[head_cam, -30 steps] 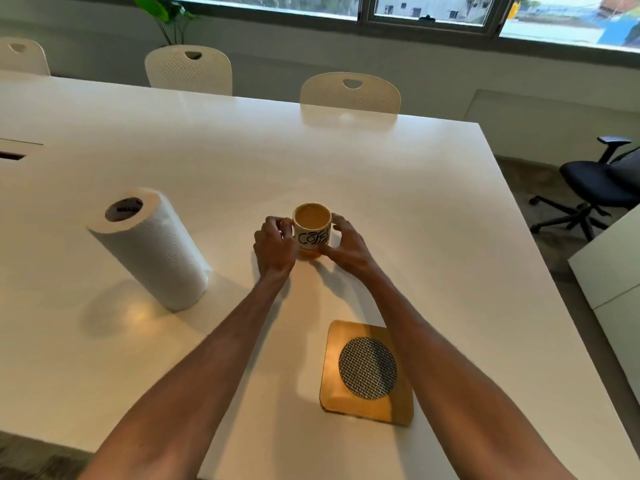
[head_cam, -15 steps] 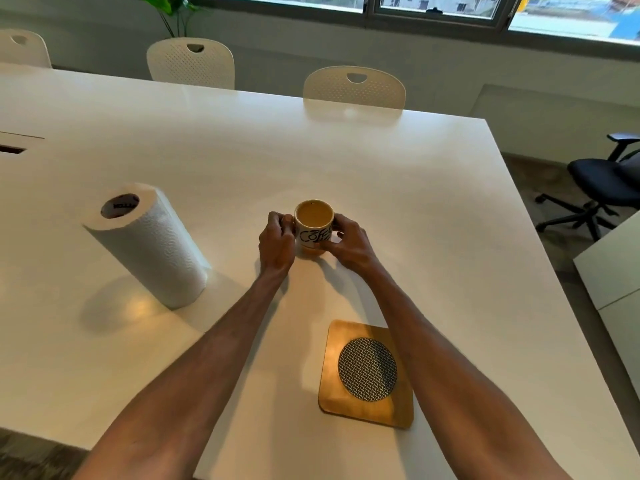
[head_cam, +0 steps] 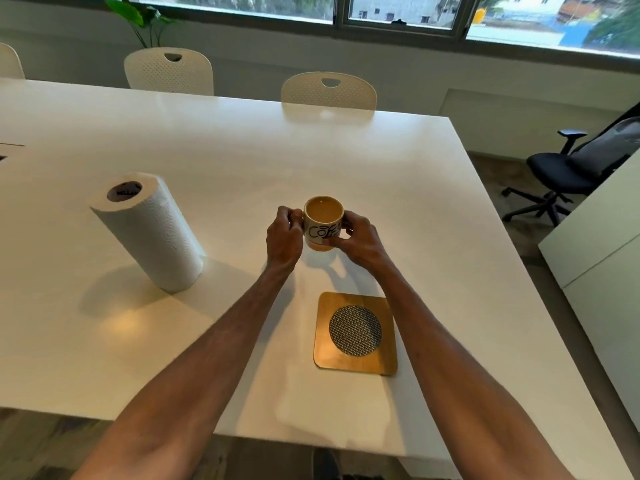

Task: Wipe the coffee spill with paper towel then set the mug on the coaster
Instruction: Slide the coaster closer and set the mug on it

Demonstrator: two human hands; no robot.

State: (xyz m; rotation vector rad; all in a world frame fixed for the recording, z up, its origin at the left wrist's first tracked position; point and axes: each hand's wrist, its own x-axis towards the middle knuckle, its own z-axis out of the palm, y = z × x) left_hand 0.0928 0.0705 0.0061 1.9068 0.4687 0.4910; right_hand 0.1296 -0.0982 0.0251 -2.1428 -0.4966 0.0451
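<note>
Mug (head_cam: 322, 232) nearer coaster (head_cam: 355, 332), L hand (head_cam: 284, 237) + R hand (head_cam: 358, 241) gripping

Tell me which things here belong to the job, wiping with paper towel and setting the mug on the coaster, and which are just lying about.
For the job: mug, gripped by the left hand and right hand; paper towel roll; coaster.
Just lying about: white chairs; black office chair; plant.

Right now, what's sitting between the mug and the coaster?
Nothing. In the head view, the stretch of white table between the coffee mug and the wooden coaster is bare, with only a shadow across it.
</note>
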